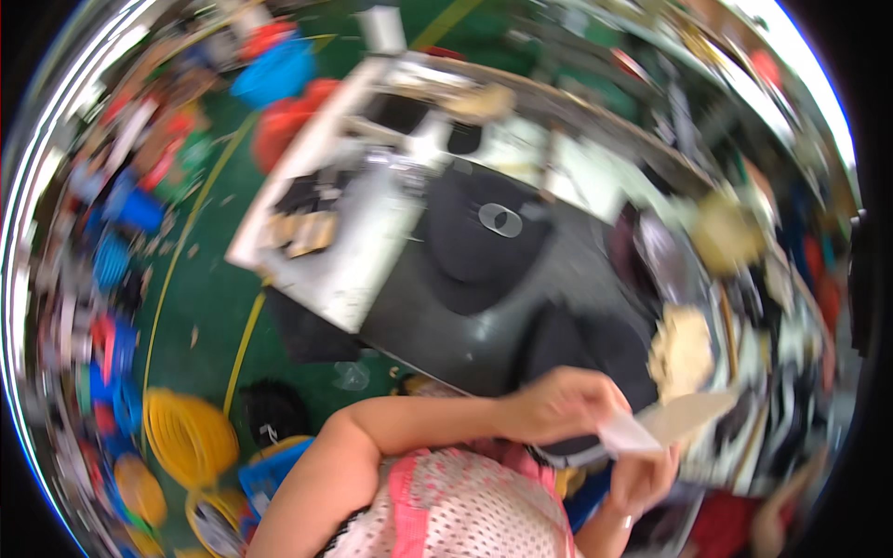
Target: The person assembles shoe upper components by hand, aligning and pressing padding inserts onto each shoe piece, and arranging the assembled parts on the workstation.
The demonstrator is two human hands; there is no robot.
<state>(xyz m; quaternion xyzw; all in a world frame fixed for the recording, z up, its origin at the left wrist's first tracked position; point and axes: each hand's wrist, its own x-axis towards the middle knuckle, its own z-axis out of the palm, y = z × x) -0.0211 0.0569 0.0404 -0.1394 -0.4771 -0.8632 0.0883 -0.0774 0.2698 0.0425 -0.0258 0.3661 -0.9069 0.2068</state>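
My left hand [569, 405] is closed, its fingertips pinching a small white sheet-like piece [629, 431]. Just below it, my right hand [644, 478] has its fingers closed at the lower edge of a thin beige piece [696, 415], which meets the white one. Both are held over the near right part of the table, and motion blurs them. Past the left hand lies a black flat piece [595, 349], partly hidden by it. A larger black piece [484, 256] rests farther off, with a grey oval [500, 219] on it. Beside the beige piece sits a cream ragged stack [681, 349].
The dark tabletop [400, 298] adjoins a pale section with several black-and-tan pieces [307, 223]. Dark shiny items [651, 246] and a yellowish bundle [726, 232] are at the right. Yellow baskets [191, 437] and a blue basket [276, 74] stand on the green floor.
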